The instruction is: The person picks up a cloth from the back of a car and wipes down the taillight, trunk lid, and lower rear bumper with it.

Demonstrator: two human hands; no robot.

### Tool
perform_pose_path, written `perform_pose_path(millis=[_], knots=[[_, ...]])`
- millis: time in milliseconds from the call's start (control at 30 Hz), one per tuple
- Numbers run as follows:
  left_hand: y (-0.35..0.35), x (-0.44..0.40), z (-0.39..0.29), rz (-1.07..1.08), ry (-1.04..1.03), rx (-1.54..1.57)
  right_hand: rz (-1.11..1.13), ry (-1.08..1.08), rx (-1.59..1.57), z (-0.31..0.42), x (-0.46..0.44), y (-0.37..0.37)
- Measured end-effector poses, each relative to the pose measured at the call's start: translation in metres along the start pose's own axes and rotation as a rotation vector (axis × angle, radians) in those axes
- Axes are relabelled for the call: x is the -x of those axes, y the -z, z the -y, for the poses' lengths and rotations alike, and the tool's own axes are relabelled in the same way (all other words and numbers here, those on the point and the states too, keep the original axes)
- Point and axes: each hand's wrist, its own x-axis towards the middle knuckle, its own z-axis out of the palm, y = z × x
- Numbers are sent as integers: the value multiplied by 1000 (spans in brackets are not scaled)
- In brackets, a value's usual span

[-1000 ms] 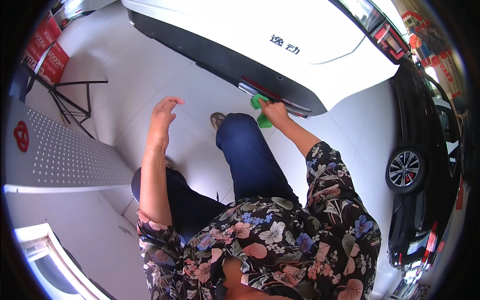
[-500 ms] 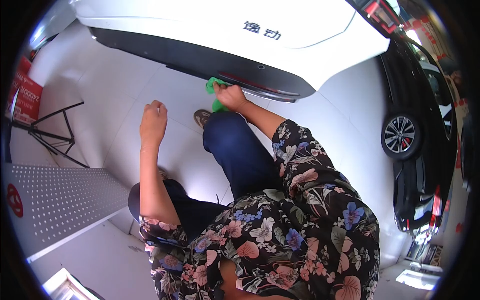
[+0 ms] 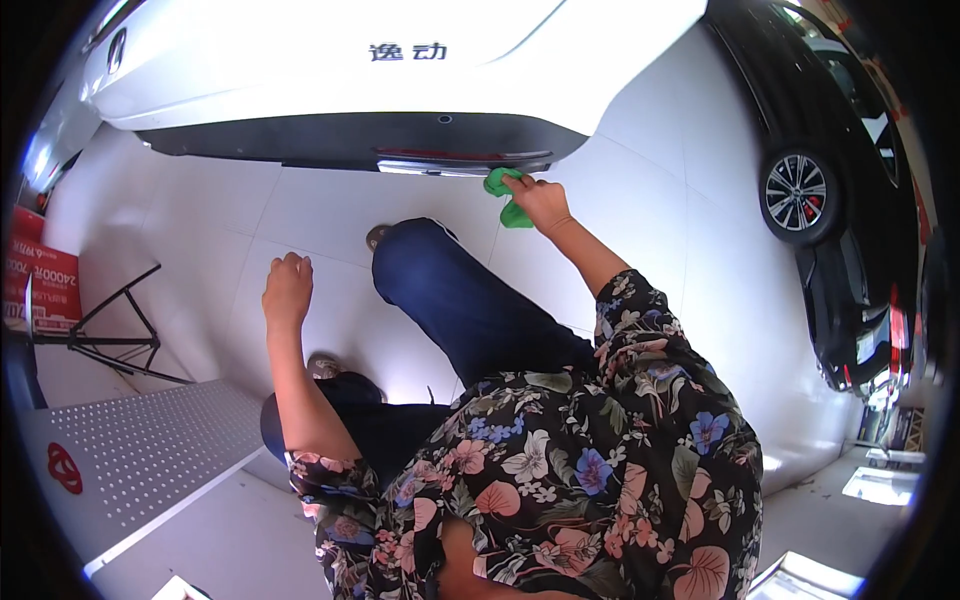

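Note:
My right hand grips a green cloth, part of which hangs below the fingers. The cloth is at the lower edge of the dark bumper of a white car, near the right end of a shiny strip. Whether it touches the strip I cannot tell. On the left, my left hand is raised over the floor with its fingers curled in and nothing visible in them.
A black car stands at the right. Red boxes and a black metal stand are at the left. A perforated grey panel lies lower left. My bent knee is below the bumper.
The view has turned, and the white car lies more level across the top. My right hand has moved with the cloth towards the strip's right end. My left hand's fingers have curled in.

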Motion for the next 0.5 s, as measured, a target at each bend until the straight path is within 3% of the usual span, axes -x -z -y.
perform_pose_path(millis=[133, 167, 267, 300, 400, 433, 500], knots=[[-4, -4, 5, 18, -36, -21, 31, -157, -40, -21, 17, -11], [-4, -6, 7, 13, -34, -20, 148, -254, -72, -25, 22, -10], [-4, -9, 9, 1, -33, -21, 115, -454, -382, -39, 33, 4], [-3, -10, 9, -1, -34, -27, 200, -617, -520, -42, 35, 10], [-8, -17, 15, 1, -55, -39, -32, -785, -1304, -65, 59, -45], [-10, -20, 16, 5, -63, -44, 20, -953, -1573, -59, 57, -23], [-11, -22, 15, 16, -81, -54, -64, -955, -1917, -51, 55, 4]])
